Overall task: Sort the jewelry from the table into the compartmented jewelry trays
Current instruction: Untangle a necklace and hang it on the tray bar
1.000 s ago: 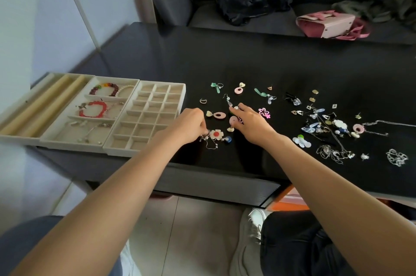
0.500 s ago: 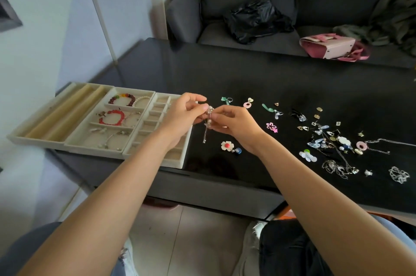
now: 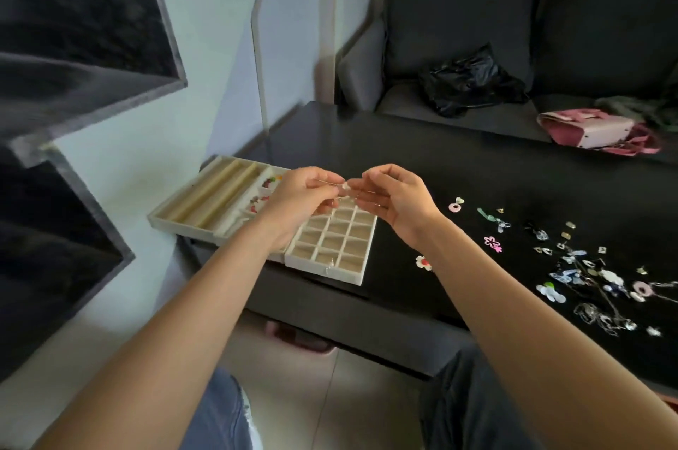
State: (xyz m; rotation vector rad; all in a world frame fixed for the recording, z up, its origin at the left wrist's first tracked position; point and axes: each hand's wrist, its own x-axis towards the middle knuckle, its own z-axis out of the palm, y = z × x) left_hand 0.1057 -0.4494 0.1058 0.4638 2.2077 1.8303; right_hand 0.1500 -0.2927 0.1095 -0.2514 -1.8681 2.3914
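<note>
Above the grid tray [image 3: 332, 251], both hands' grips, left hand [image 3: 299, 198], right hand [image 3: 394, 198], pinching a small silvery earring [image 3: 345, 188]

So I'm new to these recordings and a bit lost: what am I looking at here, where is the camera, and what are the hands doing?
There is no machine here. A person wears one wide camera on the head, looking forward and down, so both arms reach in from below. The left hand and right hand are raised together, each pinching one small pale piece of jewelry between them; it is too small to name. Below them sits a cream grid tray of small square compartments, beside a tray with long slots. These rest on a black table. To the right, loose jewelry lies scattered on the table, waiting to be sorted. Behind it is a dark sofa with a pink bag.
</note>
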